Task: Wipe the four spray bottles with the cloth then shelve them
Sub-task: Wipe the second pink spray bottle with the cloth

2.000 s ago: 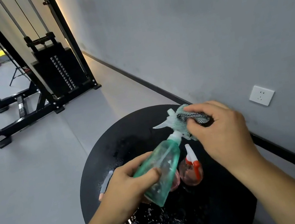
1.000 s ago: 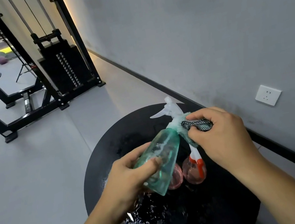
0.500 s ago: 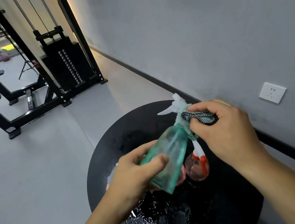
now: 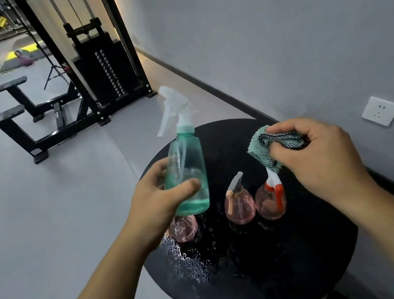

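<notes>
1. holding the green spray bottle (image 4: 187,174) upright above the table's left side, the left hand (image 4: 156,204) wraps fingers and thumb round its lower body.
2. the right hand (image 4: 323,153) pinches the bunched cloth (image 4: 265,147), apart to the bottle's right.
3. three pink bottles (image 4: 239,203) stand on the wet black table (image 4: 302,262), seemingly unwiped.
4. the left hand is nearer the bottle's vertical axis.

Grey wall (image 4: 272,17), grey floor (image 4: 29,205), black weight machine (image 4: 102,68)
</notes>
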`<state>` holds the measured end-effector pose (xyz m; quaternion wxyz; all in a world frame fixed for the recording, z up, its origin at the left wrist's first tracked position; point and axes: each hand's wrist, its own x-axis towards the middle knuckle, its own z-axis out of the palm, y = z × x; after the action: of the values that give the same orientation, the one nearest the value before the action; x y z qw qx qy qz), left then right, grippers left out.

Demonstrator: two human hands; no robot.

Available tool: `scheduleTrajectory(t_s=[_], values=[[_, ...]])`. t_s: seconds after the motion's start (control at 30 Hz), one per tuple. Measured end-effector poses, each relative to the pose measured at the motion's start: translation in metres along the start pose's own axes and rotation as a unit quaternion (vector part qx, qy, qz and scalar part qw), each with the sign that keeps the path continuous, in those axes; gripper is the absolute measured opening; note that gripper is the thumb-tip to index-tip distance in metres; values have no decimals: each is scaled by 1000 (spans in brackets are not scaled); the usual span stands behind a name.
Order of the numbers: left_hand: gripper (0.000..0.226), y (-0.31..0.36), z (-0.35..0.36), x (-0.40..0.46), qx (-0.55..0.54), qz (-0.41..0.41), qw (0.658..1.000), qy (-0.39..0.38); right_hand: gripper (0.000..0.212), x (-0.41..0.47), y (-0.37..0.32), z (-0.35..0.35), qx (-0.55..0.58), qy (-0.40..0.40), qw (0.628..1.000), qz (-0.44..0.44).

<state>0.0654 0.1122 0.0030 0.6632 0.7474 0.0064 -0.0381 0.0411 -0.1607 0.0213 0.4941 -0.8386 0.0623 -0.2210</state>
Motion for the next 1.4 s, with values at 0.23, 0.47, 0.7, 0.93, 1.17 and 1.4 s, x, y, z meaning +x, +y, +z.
scheduleTrajectory(t_s=[0.23, 0.47, 0.7, 0.93, 1.17, 1.4], values=[[53, -33, 17, -32, 104, 18, 991, 76, 25, -9, -3, -1, -12, -10, 1000, -20], [48, -76, 42, -48, 170, -8, 980, 99, 23, -16, -1, -7, -14, -13, 1000, -14], [64, -117, 47, -28, 163, -57, 980, 99, 24, -15, 8, -9, -30, -20, 999, -7], [67, -146, 53, -4, 121, -84, 985, 87, 23, -9, 14, -1, -45, -23, 999, -12], [66, -162, 58, 9, 122, -97, 985, 76, 24, -6, 18, 2, -45, -35, 998, -14], [69, -172, 59, 14, 141, -96, 983, 63, 24, -6, 22, 0, -52, -22, 998, -16]])
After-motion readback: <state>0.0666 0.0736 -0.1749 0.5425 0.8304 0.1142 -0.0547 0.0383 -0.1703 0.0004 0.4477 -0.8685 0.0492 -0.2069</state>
